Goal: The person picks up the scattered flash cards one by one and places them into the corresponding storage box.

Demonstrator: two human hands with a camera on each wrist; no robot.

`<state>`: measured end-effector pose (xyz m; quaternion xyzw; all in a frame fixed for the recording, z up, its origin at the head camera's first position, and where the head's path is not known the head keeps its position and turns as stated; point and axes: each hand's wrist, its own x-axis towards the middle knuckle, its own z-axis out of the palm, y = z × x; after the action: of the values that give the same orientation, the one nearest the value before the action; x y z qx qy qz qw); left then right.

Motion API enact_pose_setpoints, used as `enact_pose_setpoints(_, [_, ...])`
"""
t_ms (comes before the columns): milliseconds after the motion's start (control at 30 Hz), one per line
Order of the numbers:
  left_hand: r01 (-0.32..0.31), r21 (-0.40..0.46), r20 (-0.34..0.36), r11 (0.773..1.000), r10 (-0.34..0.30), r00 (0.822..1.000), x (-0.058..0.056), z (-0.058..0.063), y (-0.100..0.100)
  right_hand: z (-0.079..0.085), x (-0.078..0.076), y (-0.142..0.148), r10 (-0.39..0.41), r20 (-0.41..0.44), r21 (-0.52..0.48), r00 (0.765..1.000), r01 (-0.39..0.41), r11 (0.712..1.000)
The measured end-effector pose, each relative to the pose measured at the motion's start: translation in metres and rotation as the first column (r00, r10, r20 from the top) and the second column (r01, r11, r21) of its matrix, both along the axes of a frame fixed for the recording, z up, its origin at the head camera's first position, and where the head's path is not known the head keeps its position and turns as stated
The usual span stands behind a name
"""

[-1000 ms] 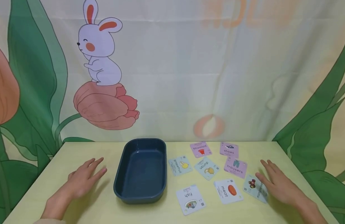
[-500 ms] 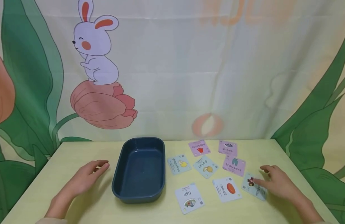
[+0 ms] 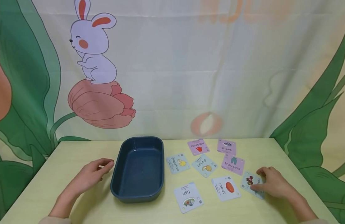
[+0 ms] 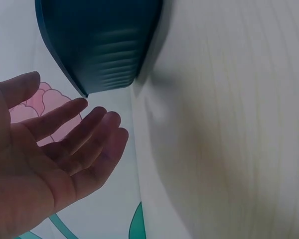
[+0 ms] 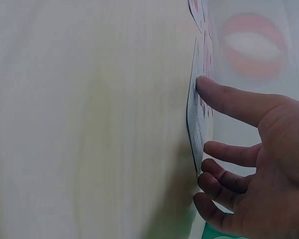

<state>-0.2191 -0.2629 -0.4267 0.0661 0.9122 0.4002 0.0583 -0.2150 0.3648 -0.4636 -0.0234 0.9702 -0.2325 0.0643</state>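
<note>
My right hand [image 3: 274, 183] is over the pale blue mangosteen card [image 3: 248, 181], which lies flat at the right of the table. In the right wrist view the thumb touches the face of that card [image 5: 194, 119], and the fingers, slightly bent, are at its edge, spread apart from the thumb. My left hand [image 3: 89, 175] hovers just left of the dark blue plastic tray [image 3: 137, 198], thumb and fingers apart and holding nothing. From the left wrist, its loosely bent fingers appear close to the tray's ribbed outer wall [image 4: 104, 47].
Flat on the table between tray and right hand lie the grapefruit card [image 3: 178, 163], durian card [image 3: 204, 165], pajamas card [image 3: 198, 147], shoes card [image 3: 227, 147], trousers card [image 3: 233, 164], meat card [image 3: 226, 188] and fish card [image 3: 188, 197]. A printed rabbit curtain [image 3: 167, 77] hangs behind.
My right hand has come down onto the mangosteen card, its fingers bending from nearly straight. The left hand has shifted right toward the tray, its fingers drawn closer together.
</note>
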Motion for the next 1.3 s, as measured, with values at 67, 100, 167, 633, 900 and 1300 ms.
enact_pose_setpoints(67, [0.002, 0.031, 0.013, 1.000, -0.002, 1.000, 0.000, 0.000, 0.001, 0.000, 0.000, -0.001, -0.006, 0.003, -0.002, 1.000, 0.006, 1.000])
enact_pose_setpoints(100, [0.005, 0.042, 0.016, 0.999, -0.005, 1.000, 0.000, 0.000, 0.002, 0.000, 0.000, -0.001, -0.010, 0.004, -0.005, 1.000, 0.010, 1.000])
enact_pose_setpoints(167, [0.008, 0.055, 0.020, 0.998, -0.009, 1.000, 0.000, 0.000, 0.003, 0.000, -0.001, -0.001, -0.018, 0.007, -0.013, 1.000, 0.018, 1.000])
enact_pose_setpoints(633, [-0.016, 0.154, 0.118, 0.988, -0.002, 0.993, 0.000, 0.000, 0.011, 0.000, -0.005, 0.003, -0.056, 0.074, -0.165, 0.996, 0.067, 0.984])
enact_pose_setpoints(900, [-0.036, 0.144, 0.117, 0.989, 0.019, 0.993, -0.003, -0.004, 0.010, 0.001, -0.003, 0.009, -0.057, 0.087, -0.289, 0.995, 0.080, 0.954])
enact_pose_setpoints(1300, [-0.036, 0.245, 0.135, 0.969, 0.003, 0.991, -0.006, -0.008, 0.010, -0.001, -0.003, 0.019, -0.067, 0.170, -0.431, 0.983, 0.135, 0.892])
